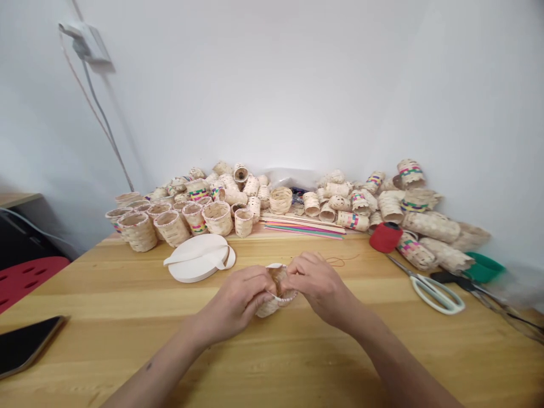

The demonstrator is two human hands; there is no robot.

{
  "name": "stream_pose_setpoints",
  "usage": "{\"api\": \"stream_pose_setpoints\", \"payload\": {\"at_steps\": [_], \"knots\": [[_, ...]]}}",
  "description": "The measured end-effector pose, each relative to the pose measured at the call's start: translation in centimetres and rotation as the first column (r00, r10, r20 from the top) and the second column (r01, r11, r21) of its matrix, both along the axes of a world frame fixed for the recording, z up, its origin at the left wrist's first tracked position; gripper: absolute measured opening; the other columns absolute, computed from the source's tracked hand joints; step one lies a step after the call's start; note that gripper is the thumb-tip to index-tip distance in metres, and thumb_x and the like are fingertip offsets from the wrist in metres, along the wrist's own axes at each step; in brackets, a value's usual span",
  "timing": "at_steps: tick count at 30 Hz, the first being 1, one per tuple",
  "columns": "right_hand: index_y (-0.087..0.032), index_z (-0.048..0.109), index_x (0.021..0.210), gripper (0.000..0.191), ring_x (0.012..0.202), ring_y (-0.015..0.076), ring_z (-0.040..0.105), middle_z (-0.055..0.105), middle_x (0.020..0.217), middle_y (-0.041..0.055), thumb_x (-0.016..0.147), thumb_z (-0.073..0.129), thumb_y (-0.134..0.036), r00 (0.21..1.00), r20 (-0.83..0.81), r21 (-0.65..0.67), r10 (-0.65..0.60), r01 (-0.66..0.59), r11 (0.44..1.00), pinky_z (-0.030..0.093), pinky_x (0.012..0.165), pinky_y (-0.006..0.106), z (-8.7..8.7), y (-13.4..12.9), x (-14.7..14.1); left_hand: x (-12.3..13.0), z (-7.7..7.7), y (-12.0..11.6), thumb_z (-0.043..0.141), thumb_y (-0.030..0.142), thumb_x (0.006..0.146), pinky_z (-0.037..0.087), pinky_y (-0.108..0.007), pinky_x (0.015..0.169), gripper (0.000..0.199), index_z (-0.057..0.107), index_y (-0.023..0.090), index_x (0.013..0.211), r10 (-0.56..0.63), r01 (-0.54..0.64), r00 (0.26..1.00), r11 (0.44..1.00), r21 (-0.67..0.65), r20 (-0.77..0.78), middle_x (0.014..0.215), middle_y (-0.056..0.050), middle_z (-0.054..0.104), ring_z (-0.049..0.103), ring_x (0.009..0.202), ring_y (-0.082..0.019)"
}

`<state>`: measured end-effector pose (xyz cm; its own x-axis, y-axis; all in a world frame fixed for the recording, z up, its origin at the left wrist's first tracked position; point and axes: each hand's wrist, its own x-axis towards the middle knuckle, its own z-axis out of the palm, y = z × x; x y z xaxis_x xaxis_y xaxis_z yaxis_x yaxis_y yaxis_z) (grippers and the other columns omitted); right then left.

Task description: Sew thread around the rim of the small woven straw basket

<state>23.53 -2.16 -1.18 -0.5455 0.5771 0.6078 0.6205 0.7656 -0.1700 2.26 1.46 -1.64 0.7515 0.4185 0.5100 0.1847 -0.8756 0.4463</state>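
Between my two hands is a small woven basket (267, 309), its open mouth facing up toward me and its rim wrapped with thread. My left hand (242, 294) pinches the rim on the left side. On the right side of the rim, my right hand (317, 286) is closed, with its fingertips at the edge and partly inside the mouth. Whether it also holds a needle or thread is too small to make out. A thin red thread (342, 260) lies on the table just beyond my right hand.
A roll of white tape (195, 258) lies behind my left hand. Finished-looking baskets (138, 231) and woven tubes (431, 226) line the wall, with coloured strips (304, 228) in front. Rightward are a red thread spool (385, 237), scissors (440, 294) and green spool (487, 267); a phone (29, 343) lies left.
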Motion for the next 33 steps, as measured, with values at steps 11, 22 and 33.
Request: {"api": "stream_pose_setpoints", "payload": {"at_steps": [11,22,33], "knots": [[-0.02,0.06,0.081,0.025,0.08,0.0156,0.048,0.058,0.081,0.0009,0.096,0.041,-0.013,1.0,0.007,-0.07,0.021,-0.02,0.997,0.031,0.074,0.03,-0.28,0.0,-0.23,0.35,-0.04,-0.02,0.043,0.015,0.093,0.041,-0.024,0.072,0.016,0.056,0.016,0.083,0.003,-0.002,1.0,1.0,-0.008,0.013,0.082,-0.004,0.06,0.055,0.079,-0.016],[-0.02,0.059,0.092,0.018,0.083,0.0156,0.054,0.065,0.087,0.0012,0.097,0.042,-0.014,0.994,-0.11,-0.037,0.014,-0.018,0.999,0.035,0.079,0.031,0.12,0.11,-0.38,0.02,0.3,0.41,0.044,0.02,0.094,0.041,-0.025,0.073,0.021,0.056,0.016,0.077,0.042,-0.042,0.999,0.995,-0.087,0.007,0.078,-0.003,0.06,0.055,0.075,-0.015],[-0.019,0.05,0.079,0.019,0.077,0.0148,0.051,0.057,0.078,-0.001,0.095,0.042,-0.011,0.986,-0.165,-0.229,0.007,-0.045,0.972,0.035,0.077,0.029,-0.35,-0.26,-0.75,0.35,0.28,-0.11,0.044,0.015,0.092,0.042,-0.025,0.073,0.019,0.059,0.016,0.081,-0.001,0.001,1.0,0.999,-0.052,-0.012,0.082,-0.005,0.062,0.056,0.078,-0.016]]}}
